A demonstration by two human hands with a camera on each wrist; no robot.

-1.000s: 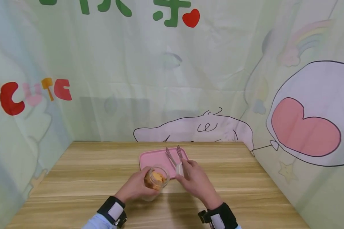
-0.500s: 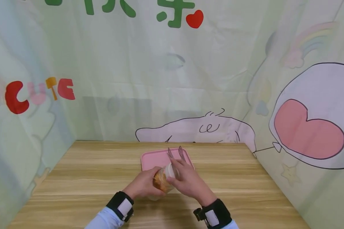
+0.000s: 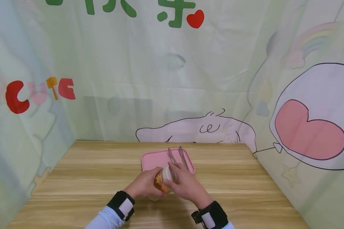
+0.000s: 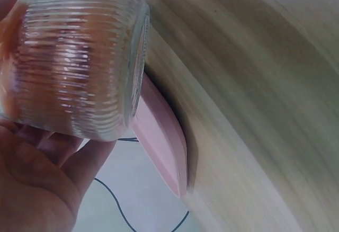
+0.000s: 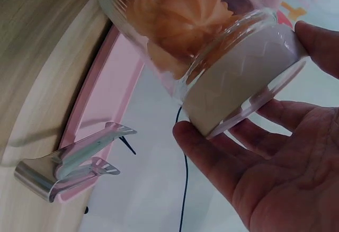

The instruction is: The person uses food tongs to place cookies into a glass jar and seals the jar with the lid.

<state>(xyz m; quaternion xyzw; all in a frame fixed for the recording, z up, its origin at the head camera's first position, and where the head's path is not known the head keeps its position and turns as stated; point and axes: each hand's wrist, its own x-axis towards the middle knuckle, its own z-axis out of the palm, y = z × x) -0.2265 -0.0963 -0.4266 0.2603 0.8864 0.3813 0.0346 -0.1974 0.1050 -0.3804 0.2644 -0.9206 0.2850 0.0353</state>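
Note:
A ribbed glass jar (image 4: 79, 65) of golden swirled cookies (image 5: 183, 12) is tilted above the front of the table. My left hand (image 3: 144, 183) grips its body. On the jar's mouth sits a white lid (image 5: 246, 76), which my right hand (image 3: 188, 187) holds by the rim with thumb and fingers. Beyond the hands lies a pink tray (image 3: 154, 159), and metal tongs (image 3: 184, 159) rest on it with their tips toward the back. The right wrist view shows the bent end of the tongs; in the head view the right hand hides part of them.
The wooden table (image 3: 103, 171) extends around the tray and both hands. Behind it and along the sides hangs a pale printed cloth (image 3: 117, 63) with cartoon drawings, which meets the table's back edge.
The lid, apart from the jar a second ago, has moved left onto its mouth in the right hand. The left hand has brought the jar slightly right and tipped it toward the lid.

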